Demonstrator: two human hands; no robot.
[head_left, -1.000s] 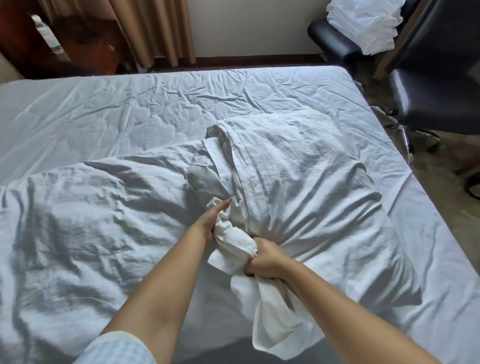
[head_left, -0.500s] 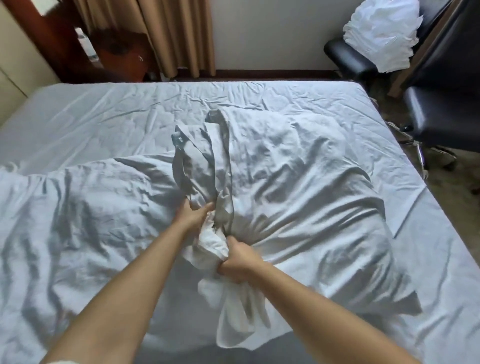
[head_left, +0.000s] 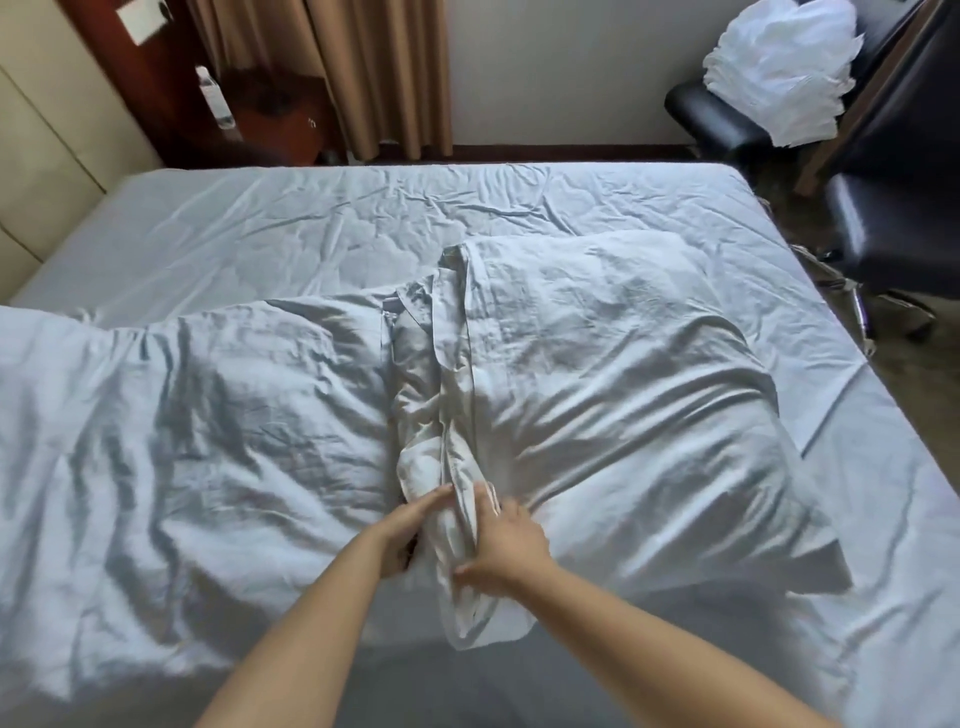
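1. Looking down from the head view, we see a white duvet (head_left: 623, 415) lying crumpled across the near half of a bed sheet (head_left: 311, 218), puffed up to the left and right of a central furrow.
2. In that furrow runs the bunched cloth (head_left: 441, 410), a gathered rope of white fabric that starts near the middle of the bed and comes towards us, its loose end hanging over the duvet's near edge.
3. Our left hand (head_left: 410, 525) lies against the left side of the bunched cloth, fingers (head_left: 439, 493) stretched out straight along it; the thumb is hidden.
4. Our right hand (head_left: 506, 545) grips the same bunch from the right, fingers over the top and thumb spread across the front. The two hands sit just beside each other with the cloth between them, both somewhat blurred.
5. Beyond the bed a brown curtain (head_left: 374, 73) hangs by the wall, with a bottle (head_left: 213, 98) to its left.
6. At the far right a black chair (head_left: 717, 119) carries a pile of white linen (head_left: 779, 67).
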